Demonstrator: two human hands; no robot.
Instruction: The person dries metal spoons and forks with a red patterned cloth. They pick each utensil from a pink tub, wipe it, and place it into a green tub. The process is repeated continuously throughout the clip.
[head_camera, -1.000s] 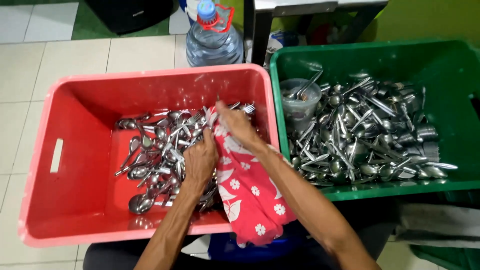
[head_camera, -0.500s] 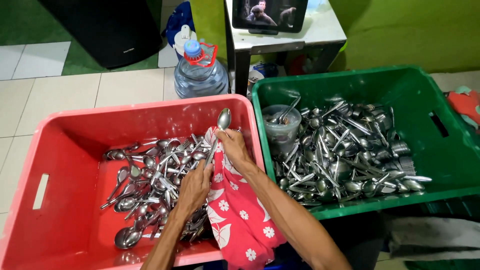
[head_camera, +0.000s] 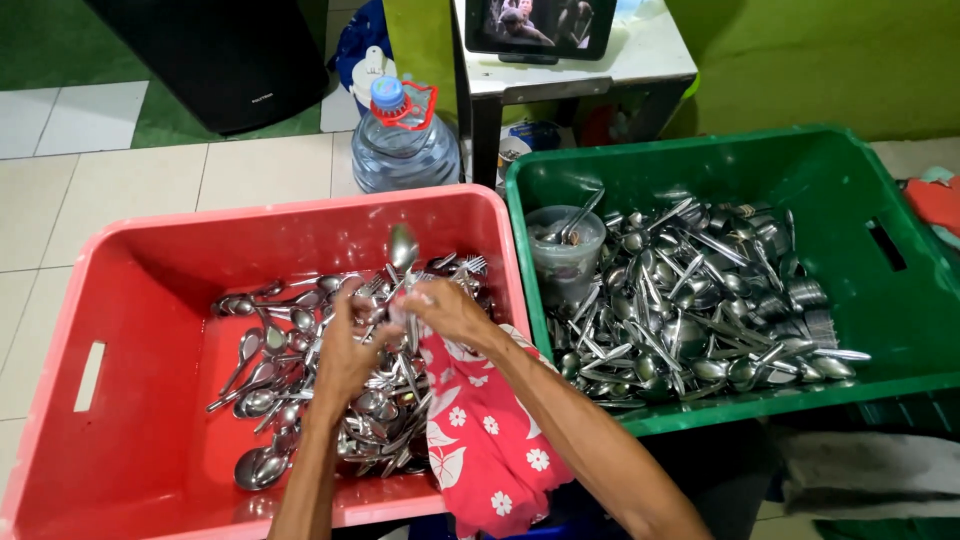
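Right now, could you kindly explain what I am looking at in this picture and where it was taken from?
The picture comes from a camera worn on a person's head, looking down at their own bare hands. The left hand rests on a heap of spoons and forks in a red crate. The right hand holds a spoon with its bowl up, beside a red flowered cloth draped over the crate's rim. To the right, a green crate holds more cutlery and a plastic cup. A water bottle stands on the tiled floor behind.
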